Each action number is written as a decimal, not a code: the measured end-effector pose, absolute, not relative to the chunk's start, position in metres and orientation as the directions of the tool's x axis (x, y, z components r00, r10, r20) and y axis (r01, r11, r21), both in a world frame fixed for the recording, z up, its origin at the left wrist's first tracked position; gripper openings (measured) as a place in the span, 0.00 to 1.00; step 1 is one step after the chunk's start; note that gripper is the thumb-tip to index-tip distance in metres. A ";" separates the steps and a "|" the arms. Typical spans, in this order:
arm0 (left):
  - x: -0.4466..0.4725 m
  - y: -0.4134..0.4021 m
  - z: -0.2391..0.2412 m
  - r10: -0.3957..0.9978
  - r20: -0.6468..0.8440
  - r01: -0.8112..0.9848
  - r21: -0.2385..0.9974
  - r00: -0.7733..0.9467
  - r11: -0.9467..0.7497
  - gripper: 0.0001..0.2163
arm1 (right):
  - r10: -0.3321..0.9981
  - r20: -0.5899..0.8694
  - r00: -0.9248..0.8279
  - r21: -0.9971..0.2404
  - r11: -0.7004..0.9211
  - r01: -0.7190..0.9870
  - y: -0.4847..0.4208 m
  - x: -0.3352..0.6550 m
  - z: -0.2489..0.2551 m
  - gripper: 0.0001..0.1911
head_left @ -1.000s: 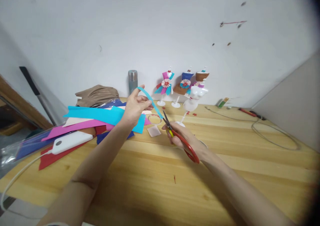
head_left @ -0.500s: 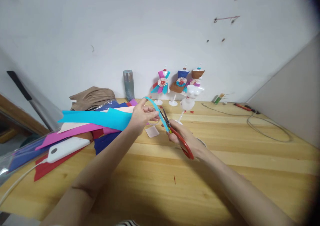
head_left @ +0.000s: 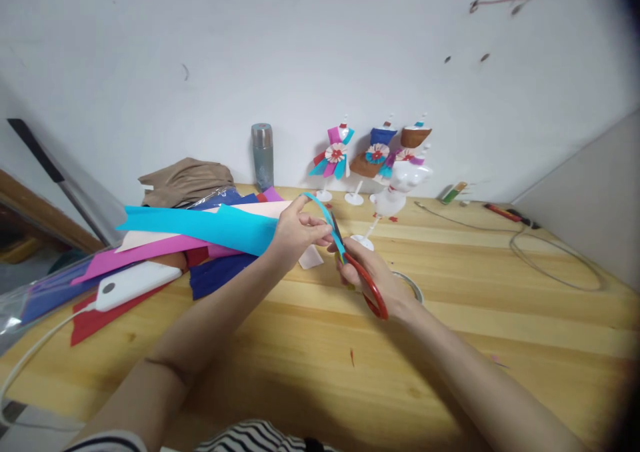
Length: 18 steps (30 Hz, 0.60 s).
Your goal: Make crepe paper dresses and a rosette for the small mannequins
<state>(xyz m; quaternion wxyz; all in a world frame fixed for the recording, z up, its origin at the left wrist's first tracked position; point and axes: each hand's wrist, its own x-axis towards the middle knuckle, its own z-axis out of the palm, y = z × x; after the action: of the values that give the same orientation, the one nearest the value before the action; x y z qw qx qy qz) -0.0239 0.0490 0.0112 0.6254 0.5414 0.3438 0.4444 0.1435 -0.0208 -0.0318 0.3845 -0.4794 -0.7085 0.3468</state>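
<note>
My left hand [head_left: 296,231] pinches a narrow light-blue strip [head_left: 326,216] that curves up over the fingers and down to the right. My right hand [head_left: 373,277] grips red-handled scissors [head_left: 364,280], whose blades meet the strip just right of my left fingers. Both hands hover above a wooden table [head_left: 450,345]. A small pale pink scrap [head_left: 311,257] lies on the table under the hands.
Coloured sheets [head_left: 200,229] in blue, pink, red and navy pile at the left with a white power bank [head_left: 135,284] and its cable. Three dressed mini mannequins [head_left: 373,155], a bare white one [head_left: 400,189], a flask [head_left: 263,155], a tape ring [head_left: 413,285] and cables [head_left: 550,259] stand further back.
The scissor blades have closed further onto the blue strip, and both hands have drawn closer together. The view has shifted slightly.
</note>
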 end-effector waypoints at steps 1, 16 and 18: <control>-0.024 0.049 0.011 0.930 0.050 -0.183 0.983 0.363 0.019 0.31 | 0.951 0.206 -0.233 -0.860 0.289 0.421 -0.021 0.143 -0.032 0.21; -0.023 0.051 0.010 0.929 -0.011 -0.190 0.978 0.369 0.087 0.29 | 0.978 0.154 -0.141 -0.861 0.203 0.466 -0.025 0.138 -0.032 0.11; -0.024 0.051 0.009 0.926 -0.018 -0.200 0.975 0.378 0.101 0.29 | 0.978 0.158 -0.138 -0.854 0.206 0.478 -0.025 0.139 -0.032 0.11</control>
<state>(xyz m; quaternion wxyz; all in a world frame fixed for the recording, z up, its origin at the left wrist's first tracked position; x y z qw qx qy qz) -0.0239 0.0514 0.0094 0.6524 0.5132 0.3534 0.4313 0.1385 -0.0249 -0.0316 0.3779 -0.5366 -0.6783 0.3303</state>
